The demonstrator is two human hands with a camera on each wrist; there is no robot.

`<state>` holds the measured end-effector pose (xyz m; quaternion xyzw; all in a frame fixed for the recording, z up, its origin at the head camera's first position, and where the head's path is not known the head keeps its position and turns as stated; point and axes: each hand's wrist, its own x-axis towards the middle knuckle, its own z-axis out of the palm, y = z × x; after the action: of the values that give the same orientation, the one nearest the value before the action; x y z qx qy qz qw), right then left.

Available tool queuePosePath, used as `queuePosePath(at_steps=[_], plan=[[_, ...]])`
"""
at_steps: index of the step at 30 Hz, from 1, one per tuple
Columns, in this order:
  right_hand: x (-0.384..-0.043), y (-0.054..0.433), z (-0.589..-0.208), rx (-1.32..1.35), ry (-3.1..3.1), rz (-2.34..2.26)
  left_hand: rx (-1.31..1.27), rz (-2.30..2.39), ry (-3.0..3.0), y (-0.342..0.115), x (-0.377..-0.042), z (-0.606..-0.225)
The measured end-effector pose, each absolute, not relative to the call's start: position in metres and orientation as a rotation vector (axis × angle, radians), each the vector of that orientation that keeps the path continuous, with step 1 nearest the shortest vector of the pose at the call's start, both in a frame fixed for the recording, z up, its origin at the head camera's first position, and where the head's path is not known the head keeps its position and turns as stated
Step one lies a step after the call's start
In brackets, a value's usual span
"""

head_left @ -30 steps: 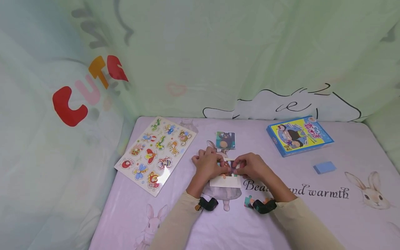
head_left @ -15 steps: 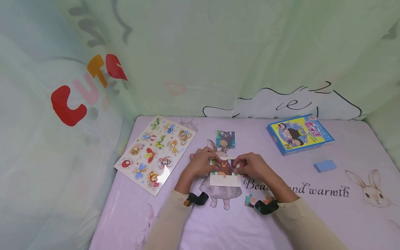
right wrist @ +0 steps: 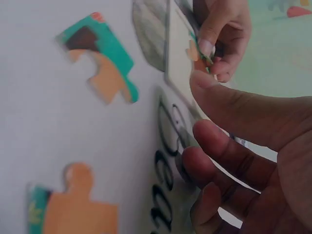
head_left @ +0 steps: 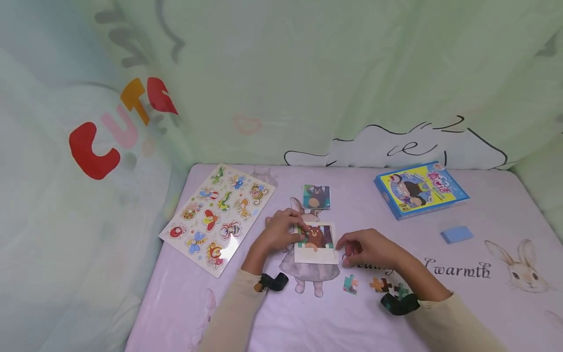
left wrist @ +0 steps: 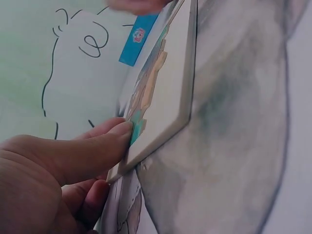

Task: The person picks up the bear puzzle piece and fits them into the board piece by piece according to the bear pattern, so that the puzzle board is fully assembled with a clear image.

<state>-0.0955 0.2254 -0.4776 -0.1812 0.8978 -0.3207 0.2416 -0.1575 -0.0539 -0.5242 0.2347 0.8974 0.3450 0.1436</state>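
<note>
A white puzzle tray (head_left: 314,256) lies mid-table, its upper part filled with jigsaw pieces (head_left: 315,237) that show a brown bear. My left hand (head_left: 281,232) grips the tray's left side; in the left wrist view its thumb (left wrist: 114,141) lies on a green piece at the edge. Just off the tray's right side is my right hand (head_left: 371,250), loosely curled and holding nothing. Loose jigsaw pieces rest nearby: a teal-and-peach one (head_left: 350,284), an orange-and-brown one (head_left: 380,284) and a green one (head_left: 401,290), partly hidden by the right wrist strap.
Behind the tray lies a small bear picture card (head_left: 316,197). An insect puzzle board (head_left: 217,220) is at the left. A blue and yellow box (head_left: 421,190) and a blue block (head_left: 456,234) sit at the right. Curtains hang beyond the table's back edge.
My right hand has left the tray and moved right and nearer, uncovering the pieces at the tray's right side. My left hand shifted left, then stayed on the tray's left side.
</note>
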Motion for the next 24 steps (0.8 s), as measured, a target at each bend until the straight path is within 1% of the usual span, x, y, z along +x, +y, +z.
queuePosePath(at_steps=[9,24], plan=[[-0.077,0.230,-0.477,-0.535,2.382,-0.859,0.691,1.009,2.578,-0.055,-0.157,-0.523],[-0.071,0.224,-0.477,-0.583,2.373,-0.781,0.710,1.026,2.573,-0.056,-0.156,-0.523]])
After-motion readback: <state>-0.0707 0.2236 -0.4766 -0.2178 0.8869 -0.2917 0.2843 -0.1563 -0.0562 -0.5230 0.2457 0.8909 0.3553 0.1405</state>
